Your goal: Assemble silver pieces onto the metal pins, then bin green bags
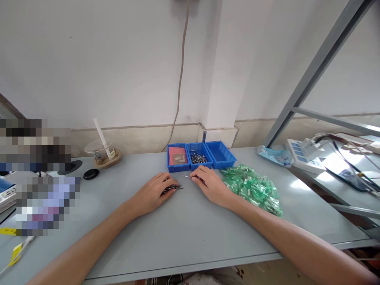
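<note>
My left hand rests on the grey table with its fingers closed round several thin dark metal pieces, whose ends stick out to the right. A small gap away, my right hand pinches one small metal piece that points left. Just beyond my right hand is a blue bin holding many small metal pieces. Beside it on the left, another blue bin contains a pink sheet and small pale items. The third blue bin, on the right, shows a bare bottom.
Green plastic bags lie beside my right forearm. At the back left are a plastic cup with a white stick and a black round object. A blue packet and metal frame stand at right.
</note>
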`<state>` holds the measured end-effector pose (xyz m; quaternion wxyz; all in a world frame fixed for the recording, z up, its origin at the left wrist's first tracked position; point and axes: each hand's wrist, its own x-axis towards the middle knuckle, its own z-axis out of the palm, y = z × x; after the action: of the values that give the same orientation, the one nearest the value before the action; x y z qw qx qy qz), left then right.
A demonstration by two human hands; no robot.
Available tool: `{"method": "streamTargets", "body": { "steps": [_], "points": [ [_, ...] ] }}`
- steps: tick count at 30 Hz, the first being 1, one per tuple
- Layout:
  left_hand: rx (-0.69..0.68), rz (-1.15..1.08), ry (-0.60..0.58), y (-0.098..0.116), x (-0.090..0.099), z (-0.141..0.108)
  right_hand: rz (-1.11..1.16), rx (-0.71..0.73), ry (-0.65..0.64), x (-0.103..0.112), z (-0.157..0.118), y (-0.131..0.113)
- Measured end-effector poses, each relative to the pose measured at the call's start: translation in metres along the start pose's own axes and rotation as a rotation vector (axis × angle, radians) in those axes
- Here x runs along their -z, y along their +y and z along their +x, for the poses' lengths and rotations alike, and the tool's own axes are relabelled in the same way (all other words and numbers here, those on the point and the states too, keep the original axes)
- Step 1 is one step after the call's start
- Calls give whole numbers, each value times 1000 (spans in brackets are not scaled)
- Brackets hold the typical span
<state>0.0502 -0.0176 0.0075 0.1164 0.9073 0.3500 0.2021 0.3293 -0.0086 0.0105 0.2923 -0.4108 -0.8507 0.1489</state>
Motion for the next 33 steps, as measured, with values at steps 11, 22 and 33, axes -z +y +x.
{"method": "streamTargets", "body": {
  "steps": [11, 22, 33],
  "points": [
    [2, -16, 22, -3, -2, 0, 179, -127, 119, 2, 3, 5],
    [12, -8, 22, -3, -2, 0, 346, -160, 64, 3, 3, -1],
    [12, -11, 6, -4, -2, 0, 344, -181, 126, 3, 4, 1]
  ]
}}
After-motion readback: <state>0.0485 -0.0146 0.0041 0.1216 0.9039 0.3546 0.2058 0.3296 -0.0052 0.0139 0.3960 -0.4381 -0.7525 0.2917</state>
